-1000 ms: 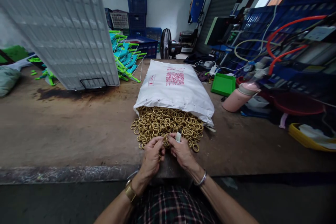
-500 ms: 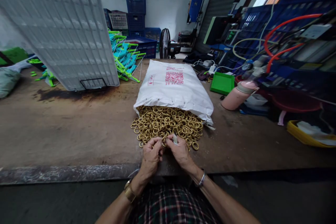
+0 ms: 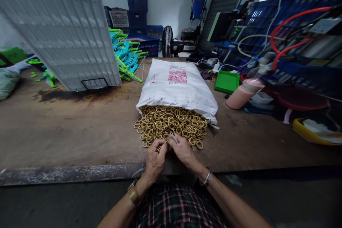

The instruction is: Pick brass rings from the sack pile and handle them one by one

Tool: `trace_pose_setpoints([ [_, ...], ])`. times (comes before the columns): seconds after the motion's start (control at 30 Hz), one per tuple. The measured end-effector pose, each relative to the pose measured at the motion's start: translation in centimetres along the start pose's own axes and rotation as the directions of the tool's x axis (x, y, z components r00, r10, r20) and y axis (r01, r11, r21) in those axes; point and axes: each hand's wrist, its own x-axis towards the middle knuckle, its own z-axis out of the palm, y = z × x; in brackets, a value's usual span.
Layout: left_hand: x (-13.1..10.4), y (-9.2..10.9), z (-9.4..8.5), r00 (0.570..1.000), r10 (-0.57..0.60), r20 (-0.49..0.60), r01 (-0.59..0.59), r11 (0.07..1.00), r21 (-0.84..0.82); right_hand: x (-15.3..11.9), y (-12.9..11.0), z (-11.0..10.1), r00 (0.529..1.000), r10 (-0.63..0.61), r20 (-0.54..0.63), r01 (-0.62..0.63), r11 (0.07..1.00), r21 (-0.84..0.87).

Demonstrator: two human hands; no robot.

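A heap of gold-coloured rings spills from the mouth of a white sack that lies on the table. At the heap's near edge, my left hand is closed, its thumb and finger pinching what looks like one ring, partly hidden by the fingers. Close beside it my right hand is closed round a small flat blade, whose pale, narrow end sticks up past the thumb. The fingertips of both hands nearly meet over the rings.
A large translucent ribbed plastic panel stands at the left, with green and blue plastic pieces behind it. To the right are a green tray, a pink bottle and a yellow basket. The table's front edge runs near me.
The right hand has turned slightly, and the blade now leans to the left instead of standing nearly upright. The fingertips have come closer together. The view has tilted a little.
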Motion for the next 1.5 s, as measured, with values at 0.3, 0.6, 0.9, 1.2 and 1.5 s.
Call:
trace_pose_setpoints([
  [0.3,-0.1,-0.1,-0.3,0.876,-0.402,0.266,0.469,0.838,-0.279,0.1,0.5,0.2,1.000,-0.009,-0.024,0.008,0.998,-0.057],
  [0.6,0.1,0.6,-0.3,0.850,-0.425,0.310,0.525,0.730,-0.437,0.0,-0.1,-0.5,1.000,-0.020,0.000,0.020,0.992,-0.126],
  [0.9,-0.1,-0.1,-0.2,0.904,-0.362,0.228,0.424,0.830,-0.362,-1.4,0.6,-0.5,0.972,-0.152,0.181,0.235,0.718,-0.656],
  [1.2,-0.2,-0.6,-0.1,0.926,-0.336,0.174,0.373,0.885,-0.279,-1.6,0.1,-0.1,0.982,-0.092,0.167,0.185,0.665,-0.724],
  [1.5,-0.6,-0.4,-0.5,0.944,-0.295,0.150,0.319,0.931,-0.176,-1.4,0.3,0.0,0.976,0.001,0.216,0.169,0.620,-0.766],
])
